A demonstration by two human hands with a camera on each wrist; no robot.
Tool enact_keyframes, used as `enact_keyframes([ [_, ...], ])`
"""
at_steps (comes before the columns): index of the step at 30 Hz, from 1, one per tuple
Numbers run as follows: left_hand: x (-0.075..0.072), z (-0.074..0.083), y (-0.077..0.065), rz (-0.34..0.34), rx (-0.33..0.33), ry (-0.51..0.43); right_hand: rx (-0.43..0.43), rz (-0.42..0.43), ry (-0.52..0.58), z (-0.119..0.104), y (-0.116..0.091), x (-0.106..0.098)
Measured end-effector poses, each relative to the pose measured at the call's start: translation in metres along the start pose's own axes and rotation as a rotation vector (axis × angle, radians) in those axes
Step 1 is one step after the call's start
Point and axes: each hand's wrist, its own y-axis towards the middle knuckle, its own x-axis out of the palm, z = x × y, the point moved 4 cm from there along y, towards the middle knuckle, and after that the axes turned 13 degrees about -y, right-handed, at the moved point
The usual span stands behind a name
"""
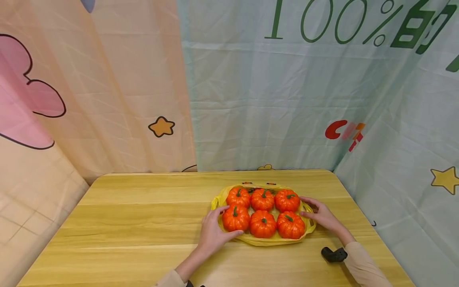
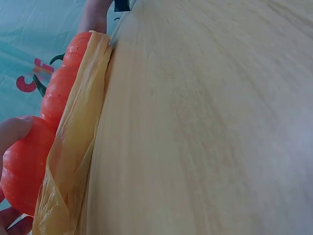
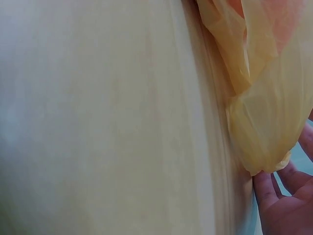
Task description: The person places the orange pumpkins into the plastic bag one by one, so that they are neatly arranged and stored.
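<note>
Several shiny orange pumpkins with green stems sit in two rows of three on a spread yellow plastic bag (image 1: 265,241). My left hand (image 1: 214,230) cups the front-left pumpkin (image 1: 235,218), its thumb at the near side and fingers at the far side. In the left wrist view the thumb lies on that pumpkin (image 2: 27,166), with the bag's gathered edge (image 2: 73,132) beside it. My right hand (image 1: 324,217) is at the bag's right end, near the front-right pumpkin (image 1: 291,225). Seen from the right wrist, loosely extended fingers (image 3: 266,188) touch the bag's bunched end (image 3: 264,132).
The wooden table (image 1: 136,223) carries the bag right of its middle, toward the far edge. Printed curtains (image 1: 287,111) hang behind and at both sides. A black device (image 1: 334,254) is at the right wrist.
</note>
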Motion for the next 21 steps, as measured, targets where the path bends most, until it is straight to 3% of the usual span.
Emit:
enact_keyframes([
  [7,-0.0016,-0.0023,-0.0002,-0.005,0.012,0.042,-0.023,0.005,0.046,0.0019,0.0016,0.0022],
  [15,-0.0030,-0.0038,0.0002,-0.014,0.027,0.142,-0.011,-0.005,0.021,0.0002,0.0063,0.0042],
  [21,-0.0031,-0.0003,-0.0009,-0.039,0.098,0.203,-0.029,-0.019,0.016,-0.0035,0.0055,0.0024],
])
